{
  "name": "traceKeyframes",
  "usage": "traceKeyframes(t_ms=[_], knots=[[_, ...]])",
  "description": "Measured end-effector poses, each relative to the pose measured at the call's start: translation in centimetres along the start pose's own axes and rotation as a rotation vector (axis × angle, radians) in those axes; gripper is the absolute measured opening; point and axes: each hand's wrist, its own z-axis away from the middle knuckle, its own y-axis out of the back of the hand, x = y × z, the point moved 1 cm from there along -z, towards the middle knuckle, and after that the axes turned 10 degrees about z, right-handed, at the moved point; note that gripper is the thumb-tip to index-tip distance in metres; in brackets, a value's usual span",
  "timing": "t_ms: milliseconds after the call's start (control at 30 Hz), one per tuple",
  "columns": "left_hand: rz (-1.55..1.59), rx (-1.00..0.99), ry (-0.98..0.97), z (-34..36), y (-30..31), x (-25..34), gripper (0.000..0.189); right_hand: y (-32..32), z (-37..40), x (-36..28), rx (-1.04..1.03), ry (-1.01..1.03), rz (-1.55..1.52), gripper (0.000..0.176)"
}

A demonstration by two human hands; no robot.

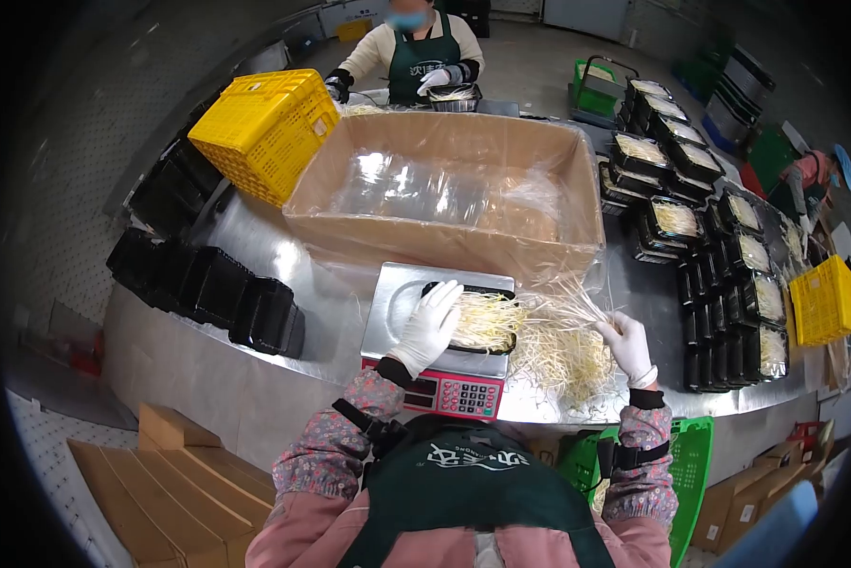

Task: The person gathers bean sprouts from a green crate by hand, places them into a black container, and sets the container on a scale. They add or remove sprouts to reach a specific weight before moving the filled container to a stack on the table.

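A black tray of bean sprouts sits on the silver plate of a weighing scale with a red keypad front. My left hand, in a white glove, lies along the tray's left side with its fingers stretched out, touching the tray and sprouts. To the right of the scale, a loose heap of bean sprouts is spread on the metal table. My gloved right hand is closed on a few bean sprouts at the heap's upper right, their long ends pointing up and left.
A large plastic-lined cardboard box stands beyond the scale, beside a yellow crate. Stacked black trays line the left; filled trays are piled right. Across the table a co-worker handles a tray. A green crate is below.
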Motion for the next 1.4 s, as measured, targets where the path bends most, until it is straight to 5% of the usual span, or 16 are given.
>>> traceKeyframes(t_ms=[67, 100, 167, 200, 233, 267, 400, 467, 500, 600, 667, 1000, 1100, 1200, 1333, 1400], knots=[[0.147, 0.160, 0.058, 0.1, 2.9, -0.4, 0.045, -4.9, 1.0, 7.0, 0.004, 0.109, 0.339, 0.041], [0.141, 0.183, 0.091, 0.2, 4.2, -0.4, 0.047, -5.2, 0.6, 8.3, -0.408, 0.078, 0.567, 0.059], [0.181, 0.173, 0.169, 0.6, 7.2, -0.9, 0.058, -5.2, 0.9, 7.9, -0.272, 0.143, 0.552, 0.067], [0.222, 0.167, 0.219, 0.6, 8.7, -0.2, 0.062, -4.6, 1.5, 7.1, -0.126, 0.195, 0.535, 0.076], [0.227, 0.142, 0.241, 0.7, 9.3, -0.3, 0.070, -3.1, 1.3, 3.2, -0.191, 0.063, 0.449, 0.092], [0.200, 0.108, 0.264, 0.4, 9.4, 0.3, 0.077, -3.5, 0.5, 2.5, -0.059, 0.198, 0.324, 0.100], [0.043, -0.154, 0.033, -1.0, 4.9, 1.9, 0.092, -4.6, -1.3, -9.1, 0.013, 0.450, 0.207, 0.106], [-0.026, -0.271, 0.043, -1.0, 1.8, 2.8, 0.095, -6.7, -2.3, -11.5, -0.165, 0.445, 0.375, 0.108], [-0.089, -0.324, 0.093, -0.9, 1.2, 3.8, 0.088, -8.9, -3.2, -10.1, -0.149, 0.531, 0.480, 0.101], [-0.234, -0.349, 0.097, -0.2, -0.6, 1.4, 0.078, -10.3, -3.5, -8.9, -0.091, 0.515, 0.464, 0.039], [-0.294, -0.338, 0.088, -0.1, -1.0, 1.4, 0.070, -10.7, -3.1, -8.6, 0.029, 0.587, 0.556, 0.024], [-0.304, -0.336, 0.083, 0.0, -0.9, 1.4, 0.072, 1.6, -2.7, -11.4, -0.149, 0.222, 0.165, 0.018], [-0.038, -0.240, 0.169, 0.0, -0.5, 0.9, 0.103, 3.1, -2.8, -14.0, -0.061, 0.352, 0.005, 0.016], [0.286, 0.027, 0.134, 1.2, 1.1, 0.6, 0.108, 1.7, -2.9, -16.4, -0.011, 0.455, -0.089, 0.015], [0.457, 0.014, 0.305, 3.2, 2.9, -1.9, 0.112, -5.6, -4.4, -16.3, -0.100, 0.511, -0.187, 0.021], [0.484, 0.045, 0.339, 4.9, 3.2, -3.3, 0.113, -9.8, -4.8, -14.4, -0.106, 0.594, 0.168, 0.020]])
